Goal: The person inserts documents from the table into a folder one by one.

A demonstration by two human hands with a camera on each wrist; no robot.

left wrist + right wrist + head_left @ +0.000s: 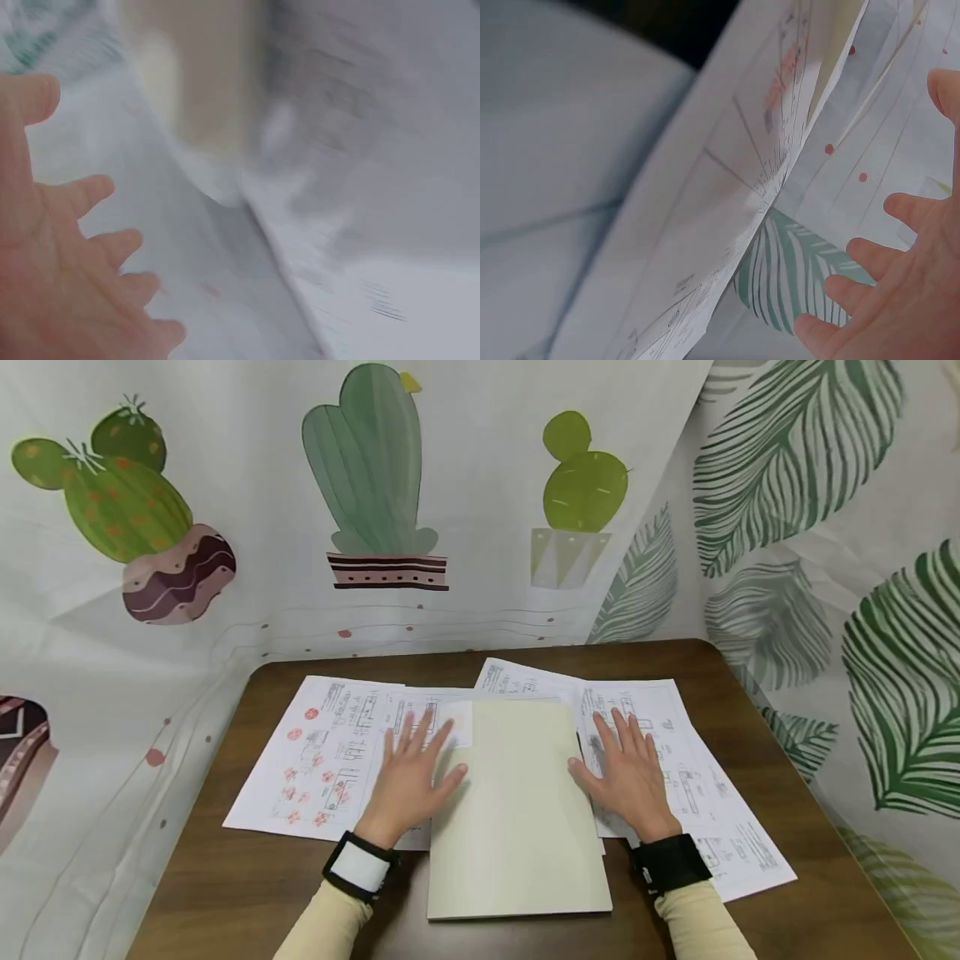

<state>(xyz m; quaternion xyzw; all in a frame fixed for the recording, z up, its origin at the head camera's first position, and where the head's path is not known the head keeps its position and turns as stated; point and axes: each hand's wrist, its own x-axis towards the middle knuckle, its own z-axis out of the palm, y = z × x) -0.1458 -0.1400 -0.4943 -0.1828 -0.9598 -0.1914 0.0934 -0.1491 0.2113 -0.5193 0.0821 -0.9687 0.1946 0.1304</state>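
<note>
A cream-coloured, flat rectangular sheet or folder (521,818) lies upright in the middle of the table, on top of printed drawing sheets. Fingers spread, my left hand (411,777) is at its left edge, palm down, with the thumb over the border. On the opposite side my right hand (630,774) has its fingers spread too, over the right-hand drawings (693,777), its thumb near the cream edge. Neither hand grips anything. Whether the palms touch the paper or hover, I cannot tell. Both wrist views show straight, separated fingers (94,195) beside blurred paper (697,172).
Drawing sheets with red stamp marks (300,768) lie to the left, and another sheet (517,677) sticks out at the back. They overlap on a brown wooden table (202,877). Behind it hangs a white cloth with cactus prints (480,510); leaf-patterned cloth (780,593) is at the right.
</note>
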